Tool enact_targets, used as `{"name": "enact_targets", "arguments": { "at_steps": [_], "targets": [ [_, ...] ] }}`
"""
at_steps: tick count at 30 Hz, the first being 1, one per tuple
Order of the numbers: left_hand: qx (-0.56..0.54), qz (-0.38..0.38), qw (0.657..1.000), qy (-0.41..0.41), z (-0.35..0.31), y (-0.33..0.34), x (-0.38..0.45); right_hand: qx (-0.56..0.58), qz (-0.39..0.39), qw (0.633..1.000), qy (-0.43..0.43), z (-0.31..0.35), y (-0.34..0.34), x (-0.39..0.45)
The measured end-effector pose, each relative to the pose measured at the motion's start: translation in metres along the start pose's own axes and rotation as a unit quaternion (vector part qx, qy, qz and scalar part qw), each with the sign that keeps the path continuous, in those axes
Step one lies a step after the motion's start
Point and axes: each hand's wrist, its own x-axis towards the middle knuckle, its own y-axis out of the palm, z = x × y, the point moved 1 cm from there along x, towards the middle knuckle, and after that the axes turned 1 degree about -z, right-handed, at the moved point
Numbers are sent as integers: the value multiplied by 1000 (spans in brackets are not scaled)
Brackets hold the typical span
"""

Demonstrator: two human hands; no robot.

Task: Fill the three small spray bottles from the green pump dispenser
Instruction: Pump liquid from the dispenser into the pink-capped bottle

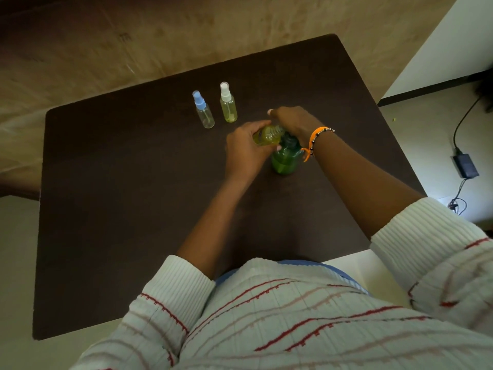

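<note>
Dark table (106,209): left hand (244,153) grips open spray bottle (266,136), tilted, neck toward pump. Right hand (293,122) presses down on green dispenser (284,161), fingers curled over its head

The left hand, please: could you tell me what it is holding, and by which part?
The left hand holds a small uncapped yellow-filled plastic spray bottle, its grip round the body.

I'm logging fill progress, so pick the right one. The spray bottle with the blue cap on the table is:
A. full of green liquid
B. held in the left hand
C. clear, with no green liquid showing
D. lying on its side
C: the blue-capped bottle stands upright on the table and looks clear, while the white-capped bottle beside it shows yellow-green liquid and the left hand grips a third bottle.
</note>
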Motion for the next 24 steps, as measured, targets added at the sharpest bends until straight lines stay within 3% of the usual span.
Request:
{"name": "enact_targets", "arguments": {
  "at_steps": [5,9,14,24],
  "targets": [
    [0,0,1000,-6,0,2,1,-8,-107,994,-10,-5,1,7],
    [0,1,1000,-4,2,1,3,9,-93,996,-5,-4,2,4],
    [-15,-3,1000,0,-1,-1,3,63,-14,998,6,-3,1,7],
    [-80,0,996,-33,1,7,-1,12,-75,997,-13,-7,0,16]
  ]
}}
